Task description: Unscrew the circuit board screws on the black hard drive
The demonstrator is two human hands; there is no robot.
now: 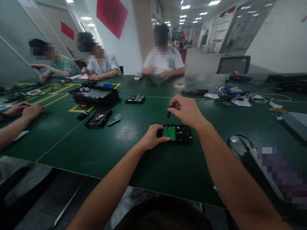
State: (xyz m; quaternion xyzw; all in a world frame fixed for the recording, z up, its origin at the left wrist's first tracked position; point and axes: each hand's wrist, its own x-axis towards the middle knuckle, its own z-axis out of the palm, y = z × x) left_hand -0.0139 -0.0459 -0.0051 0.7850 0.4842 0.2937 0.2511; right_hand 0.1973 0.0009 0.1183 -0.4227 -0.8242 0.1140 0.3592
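A black hard drive with a green circuit board on its upper face lies flat on the table in front of me. My left hand grips the drive's left end, thumb along the near edge and fingers at the far side. Above the drive, my right hand pinches the handle of a small screwdriver, dark green with a yellow band. The screwdriver stands nearly upright, its tip down at the board's far left corner. Whether the tip sits in a screw is too small to tell.
Left of the drive lie a loose circuit board, a black casing and a large black tray. Another hard drive lies farther back. Cables and a grey box are at right. Another person's hands rest at left.
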